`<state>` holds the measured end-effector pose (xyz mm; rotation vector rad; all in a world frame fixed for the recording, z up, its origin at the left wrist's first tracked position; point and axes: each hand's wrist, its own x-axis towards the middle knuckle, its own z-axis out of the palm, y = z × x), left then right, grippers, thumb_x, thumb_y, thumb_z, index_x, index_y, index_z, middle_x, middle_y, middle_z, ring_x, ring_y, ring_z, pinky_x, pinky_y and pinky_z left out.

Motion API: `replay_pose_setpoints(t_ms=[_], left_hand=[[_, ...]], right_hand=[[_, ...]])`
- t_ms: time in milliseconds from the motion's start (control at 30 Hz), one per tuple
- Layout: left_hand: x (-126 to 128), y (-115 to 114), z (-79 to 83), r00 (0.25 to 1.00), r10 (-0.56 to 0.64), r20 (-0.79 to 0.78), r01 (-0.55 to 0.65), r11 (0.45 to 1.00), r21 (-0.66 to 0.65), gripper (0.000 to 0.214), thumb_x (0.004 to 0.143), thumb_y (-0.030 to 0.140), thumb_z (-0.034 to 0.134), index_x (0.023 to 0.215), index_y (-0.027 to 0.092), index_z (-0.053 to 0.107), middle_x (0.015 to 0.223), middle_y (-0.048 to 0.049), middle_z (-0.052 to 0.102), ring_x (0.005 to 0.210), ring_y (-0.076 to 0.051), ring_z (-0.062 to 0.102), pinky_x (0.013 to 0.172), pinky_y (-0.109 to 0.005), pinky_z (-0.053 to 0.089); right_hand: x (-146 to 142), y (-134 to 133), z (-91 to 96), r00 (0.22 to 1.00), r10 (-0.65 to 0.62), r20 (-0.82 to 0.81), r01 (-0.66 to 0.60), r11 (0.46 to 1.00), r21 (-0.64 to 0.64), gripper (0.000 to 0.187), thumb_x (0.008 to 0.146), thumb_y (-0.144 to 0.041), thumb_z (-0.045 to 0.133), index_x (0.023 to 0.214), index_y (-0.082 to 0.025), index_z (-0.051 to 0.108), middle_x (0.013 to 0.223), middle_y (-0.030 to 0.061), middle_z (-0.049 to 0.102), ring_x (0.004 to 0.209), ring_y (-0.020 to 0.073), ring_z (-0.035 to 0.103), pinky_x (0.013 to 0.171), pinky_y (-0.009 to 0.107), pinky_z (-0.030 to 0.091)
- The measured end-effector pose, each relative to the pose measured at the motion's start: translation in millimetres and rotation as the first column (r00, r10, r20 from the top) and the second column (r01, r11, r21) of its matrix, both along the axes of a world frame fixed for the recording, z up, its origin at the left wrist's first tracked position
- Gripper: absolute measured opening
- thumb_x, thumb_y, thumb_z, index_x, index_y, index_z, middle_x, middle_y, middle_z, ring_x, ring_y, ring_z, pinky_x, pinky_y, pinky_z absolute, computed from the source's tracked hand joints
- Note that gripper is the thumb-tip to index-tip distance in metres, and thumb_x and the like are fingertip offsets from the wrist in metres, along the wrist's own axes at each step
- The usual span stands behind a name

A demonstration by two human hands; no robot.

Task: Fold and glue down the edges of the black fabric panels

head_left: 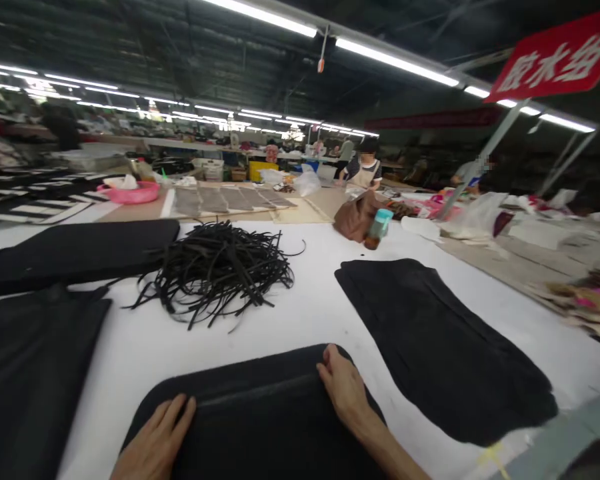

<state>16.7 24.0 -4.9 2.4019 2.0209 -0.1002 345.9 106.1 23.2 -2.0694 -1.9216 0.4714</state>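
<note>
A black felt-like panel (260, 413) with rounded corners lies on the white table (310, 307) right in front of me. My left hand (155, 440) rests flat on its near left part, fingers stretched out. My right hand (345, 390) lies flat on the panel's far right corner, fingers extended along a raised seam. Neither hand holds anything.
A tangle of black strips (220, 270) sits mid-table. More black panels lie at right (440, 347), at left (25, 373) and far left (75, 250). A bottle with a teal cap (379, 229) and a brown bag (355, 215) stand farther back. A pink basin (130, 193) and a person (365, 167) are beyond.
</note>
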Motion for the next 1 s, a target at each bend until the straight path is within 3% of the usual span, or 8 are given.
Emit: replay_pose_setpoints(t_ms=[100,200,300,433,533,700,867,1000], left_hand=[[4.7,-5.4,23.0,0.997,0.068,0.018,-0.068,0.997,-0.040,0.065,0.068,-0.009,0.025,0.124,0.013,0.050,0.129,-0.0091,0.051,0.117,-0.021,0.046,0.097,-0.034,0.042],[13.1,-5.2,42.3,0.994,0.108,-0.007,-0.109,0.993,-0.035,0.061,0.069,-0.010,0.025,0.118,0.008,0.054,0.127,-0.0128,0.051,0.115,-0.023,0.047,0.097,-0.035,0.041],[28.3,-0.9,52.4,0.998,0.063,-0.020,-0.063,0.997,0.033,0.058,0.069,-0.008,0.028,0.122,0.006,0.049,0.126,-0.0156,0.050,0.112,-0.027,0.046,0.098,-0.041,0.037],[61.3,12.1,49.2,0.985,-0.159,0.074,0.159,0.987,-0.006,0.066,0.066,-0.002,0.042,0.130,0.012,0.038,0.130,-0.0134,0.046,0.116,-0.028,0.042,0.100,-0.043,0.034],[77.9,20.1,38.9,0.968,-0.224,0.108,0.234,0.968,-0.087,0.070,0.064,0.005,0.050,0.131,0.013,0.035,0.131,-0.0145,0.043,0.117,-0.030,0.040,0.098,-0.044,0.035],[77.5,20.0,30.7,0.971,-0.226,0.077,0.232,0.970,-0.067,0.067,0.062,0.006,0.052,0.128,0.009,0.038,0.125,-0.0156,0.047,0.110,-0.030,0.043,0.091,-0.042,0.041],[88.6,23.6,35.0,0.975,-0.222,-0.004,0.222,0.975,-0.018,0.067,0.068,-0.001,0.043,0.132,0.017,0.035,0.118,-0.0139,0.050,0.103,-0.029,0.049,0.085,-0.043,0.045],[97.4,26.5,36.5,0.982,-0.184,-0.048,0.183,0.983,-0.030,0.066,0.072,-0.005,0.033,0.131,0.023,0.038,0.116,-0.0122,0.053,0.102,-0.028,0.052,0.082,-0.043,0.047]], right_hand=[[0.5,-0.9,2.8,0.995,0.031,0.091,-0.036,0.998,0.053,0.022,0.081,-0.009,0.041,0.101,-0.018,0.046,0.096,0.0064,0.060,0.077,0.0171,0.059,0.062,0.026,0.038],[-1.4,-5.2,10.6,0.948,0.052,0.313,-0.094,0.988,0.120,0.034,0.081,-0.001,0.034,0.108,-0.017,0.047,0.112,0.0098,0.054,0.076,0.0181,0.059,0.057,0.028,0.037],[-16.8,-14.8,21.3,0.875,0.133,0.465,-0.255,0.944,0.209,0.037,0.081,0.001,0.035,0.108,-0.018,0.053,0.112,0.0097,0.055,0.088,0.0226,0.056,0.066,0.031,0.040],[-57.9,-29.3,20.7,0.785,0.410,0.464,-0.545,0.814,0.203,0.041,0.080,0.000,0.042,0.113,-0.020,0.056,0.108,0.0079,0.059,0.095,0.0231,0.053,0.082,0.036,0.040],[-77.3,-33.5,5.5,0.739,0.509,0.441,-0.629,0.756,0.180,0.038,0.080,-0.002,0.045,0.113,-0.019,0.057,0.108,0.0080,0.060,0.096,0.0230,0.053,0.085,0.037,0.041],[-70.5,-31.6,-14.6,0.744,0.502,0.441,-0.629,0.748,0.211,0.042,0.076,0.000,0.047,0.114,-0.015,0.056,0.111,0.0095,0.059,0.100,0.0228,0.051,0.087,0.034,0.042],[-76.3,-34.9,-13.0,0.747,0.452,0.488,-0.597,0.778,0.192,0.044,0.075,-0.002,0.049,0.115,-0.016,0.055,0.107,0.0103,0.059,0.095,0.0260,0.052,0.080,0.038,0.045],[-73.7,-33.8,-8.8,0.720,0.468,0.512,-0.630,0.750,0.201,0.043,0.076,-0.005,0.050,0.117,-0.018,0.053,0.106,0.0092,0.059,0.094,0.0252,0.051,0.079,0.039,0.044]])
